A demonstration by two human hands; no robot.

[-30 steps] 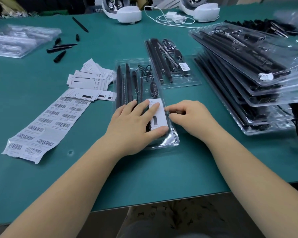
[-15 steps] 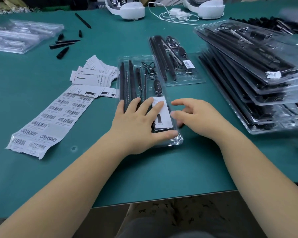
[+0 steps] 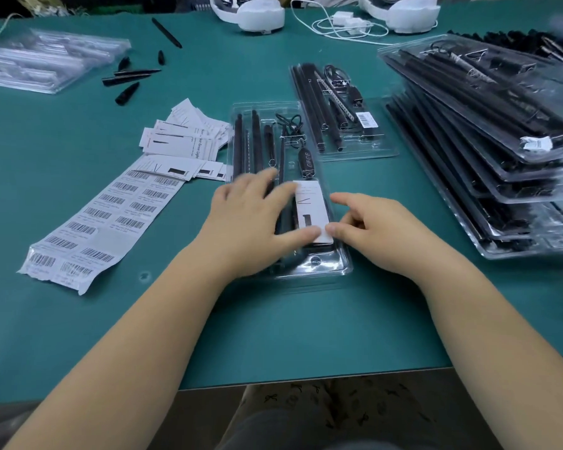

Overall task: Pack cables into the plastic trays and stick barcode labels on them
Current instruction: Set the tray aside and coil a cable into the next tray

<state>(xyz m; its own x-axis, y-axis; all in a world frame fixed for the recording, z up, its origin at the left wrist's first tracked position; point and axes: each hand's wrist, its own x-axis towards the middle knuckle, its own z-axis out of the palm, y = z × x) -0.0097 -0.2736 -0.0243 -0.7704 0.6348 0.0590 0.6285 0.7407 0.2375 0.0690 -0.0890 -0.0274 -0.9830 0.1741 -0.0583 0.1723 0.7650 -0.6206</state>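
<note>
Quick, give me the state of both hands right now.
Left hand: open, fingers flat on the clear tray.
Right hand: fingers loosely curled at the white card; grip cannot be told.

The left hand (image 3: 257, 222) has slid left across the clear tray (image 3: 338, 267), so its fingers no longer cover the white card (image 3: 312, 211). The right hand (image 3: 374, 235) moved closer; its thumb now meets the left thumb at the card's near edge.

My left hand (image 3: 257, 219) is blurred and hides the near part of the tray (image 3: 340, 267). The tray stack (image 3: 501, 177) is cut by the right edge.
</note>
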